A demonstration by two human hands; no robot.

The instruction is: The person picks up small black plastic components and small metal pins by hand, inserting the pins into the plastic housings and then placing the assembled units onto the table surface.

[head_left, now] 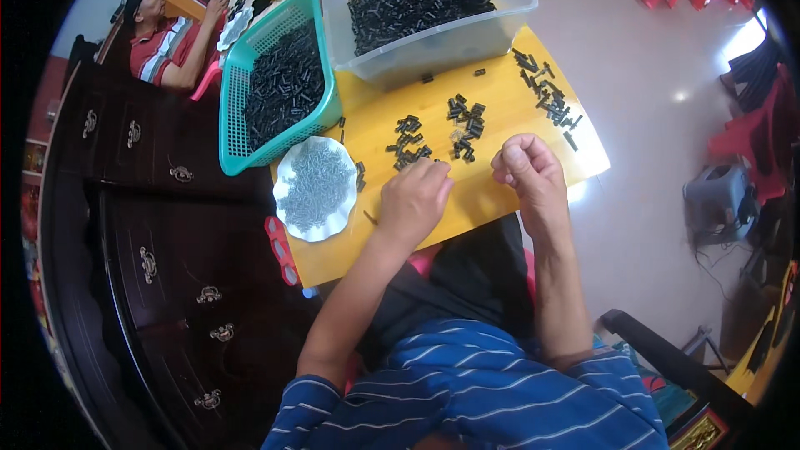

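My left hand (417, 200) is over the yellow table, its fingertips curled down at a small pile of short black plastic pieces (407, 142). Whether it grips one is hidden by the back of the hand. Held up at the table's near edge, my right hand (533, 168) has thumb and fingers pinched together, and what is in the pinch is too small to make out. Between and beyond the hands lies another pile of black pieces (471, 121). A white scalloped plate (287, 168) of small shiny metal parts (315, 183) sits left of my left hand.
A teal basket (327, 108) and a clear plastic bin (417, 67), both full of black pieces, stand at the table's far side. Longer black pieces (550, 96) lie scattered near the right edge. Dark drawers (192, 233) flank the left. Another person (171, 42) sits beyond the basket.
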